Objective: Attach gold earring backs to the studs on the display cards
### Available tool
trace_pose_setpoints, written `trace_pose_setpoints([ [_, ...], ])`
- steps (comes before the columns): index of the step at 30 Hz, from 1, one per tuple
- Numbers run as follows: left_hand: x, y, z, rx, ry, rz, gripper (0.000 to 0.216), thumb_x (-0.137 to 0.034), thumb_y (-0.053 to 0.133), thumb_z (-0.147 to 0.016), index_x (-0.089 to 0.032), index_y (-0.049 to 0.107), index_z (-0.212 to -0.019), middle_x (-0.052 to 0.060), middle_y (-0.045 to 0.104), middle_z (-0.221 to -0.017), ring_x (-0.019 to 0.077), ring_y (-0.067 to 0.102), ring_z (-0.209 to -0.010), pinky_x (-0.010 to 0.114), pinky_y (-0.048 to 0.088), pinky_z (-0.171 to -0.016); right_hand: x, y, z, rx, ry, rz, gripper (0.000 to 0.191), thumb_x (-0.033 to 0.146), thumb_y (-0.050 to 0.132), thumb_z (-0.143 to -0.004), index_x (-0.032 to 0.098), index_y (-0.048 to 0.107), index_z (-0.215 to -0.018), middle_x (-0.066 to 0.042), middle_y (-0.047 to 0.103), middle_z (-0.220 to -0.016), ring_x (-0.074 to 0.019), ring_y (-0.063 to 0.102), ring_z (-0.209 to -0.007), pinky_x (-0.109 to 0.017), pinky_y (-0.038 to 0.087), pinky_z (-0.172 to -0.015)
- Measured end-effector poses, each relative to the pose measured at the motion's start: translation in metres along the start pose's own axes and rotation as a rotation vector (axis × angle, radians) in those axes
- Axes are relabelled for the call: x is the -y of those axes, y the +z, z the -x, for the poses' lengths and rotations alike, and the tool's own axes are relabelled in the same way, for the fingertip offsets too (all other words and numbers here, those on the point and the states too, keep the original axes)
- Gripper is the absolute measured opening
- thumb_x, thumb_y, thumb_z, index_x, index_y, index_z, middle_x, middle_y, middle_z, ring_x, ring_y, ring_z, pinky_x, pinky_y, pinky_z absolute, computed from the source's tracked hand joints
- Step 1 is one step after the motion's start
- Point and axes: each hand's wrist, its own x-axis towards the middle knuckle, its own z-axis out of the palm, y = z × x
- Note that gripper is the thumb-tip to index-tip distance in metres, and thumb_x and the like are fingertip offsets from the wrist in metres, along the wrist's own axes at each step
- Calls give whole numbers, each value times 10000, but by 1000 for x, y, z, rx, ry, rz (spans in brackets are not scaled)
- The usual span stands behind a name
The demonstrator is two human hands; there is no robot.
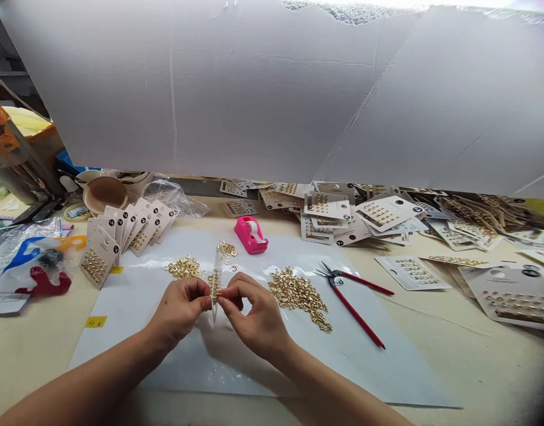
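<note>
We see one card [215, 278] held on its edge above the middle of the white sheet [343, 373], with small gold pieces standing out on its right face. The left hand [178, 305] is closed in a pinch around the card's edge. The thumb and forefinger of the right hand [254, 313] come almost together at these pieces; whether they grip one or only touch it, we cannot tell.

In our judgement, the work is well advanced but not finished. Many cards with gold rows lie in the heap of cards [382, 213] at the back right, and more stand in the fanned cards [141, 228] at the left. Yet a pile of gold rings [184, 267] and a bigger pile of gold parts [298, 294] remain loose.

Also on the sheet we find a pink tape dispenser [251, 235] and red-handled pliers [359, 318]. Farther back on the pale table [493, 373] are a brown bowl [105, 195] and a clear plastic bag [178, 199]; behind, a large white panel [254, 89] hides most of the room.
</note>
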Motion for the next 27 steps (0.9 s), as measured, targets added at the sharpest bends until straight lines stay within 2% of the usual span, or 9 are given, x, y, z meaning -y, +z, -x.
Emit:
trace_pose_setpoints([
  [4,-2,1,2,-17,8,-36,200,-300,702,-612,-151,569,-621,-5,558,-600,130,479,-614,265,359,-605,0,-4,-1,2,42,-36,82,162,595,-766,169,665,-725,-2,540,-614,-118,515,-550,-238,422,-505],
  [7,-6,0,4,-65,92,-155,139,-285,636,-686,-163,575,-658,0,560,-626,137,490,-629,271,377,-612,1,-12,-2,12,83,-38,94,215,586,-793,182,671,-772,-4,563,-633,-121,518,-559,-244,413,-519],
  [11,-10,-4,7,-183,445,-514,79,-193,580,-748,-176,561,-673,21,583,-692,157,531,-680,290,418,-650,0,-21,-2,-25,200,-65,197,284,560,-817,194,552,-642,17,514,-578,-115,457,-535,-245,375,-502],
  [13,-10,-7,9,-203,644,-681,75,-146,561,-763,-176,558,-694,35,596,-722,167,545,-710,297,431,-662,-1,-22,-3,-17,247,-188,175,324,517,-844,199,555,-727,12,525,-626,-118,475,-553,-243,389,-500],
  [17,-5,-8,12,-226,831,-929,71,-125,539,-783,-172,584,-754,57,612,-755,188,549,-742,312,436,-653,0,-19,-1,159,294,-370,214,407,479,-869,199,528,-856,9,560,-657,-118,531,-529,-252,434,-495],
  [20,-5,-7,12,-219,777,-937,83,-138,540,-780,-174,573,-714,43,598,-705,179,539,-696,303,422,-619,0,-15,0,228,359,-282,191,379,535,-837,192,512,-810,20,549,-601,-116,532,-488,-255,446,-480],
  [23,-12,-8,11,-214,618,-779,145,-180,543,-791,-185,535,-646,9,554,-633,149,501,-624,280,400,-580,-5,-12,0,155,374,-255,183,370,531,-835,190,514,-806,10,563,-623,-121,552,-510,-268,471,-504],
  [26,-18,-11,8,-347,493,-524,80,-267,579,-790,-192,550,-784,11,553,-739,148,514,-693,296,434,-659,-12,-12,-3,73,359,-300,198,388,533,-830,194,514,-794,13,555,-638,-117,553,-531,-264,477,-513],
  [27,-20,-12,7,-379,456,-424,155,-291,604,-775,-195,549,-883,22,561,-813,157,533,-751,312,446,-711,-13,-12,-4,61,355,-323,202,392,537,-825,194,516,-789,14,552,-637,-116,550,-531,-262,476,-509],
])
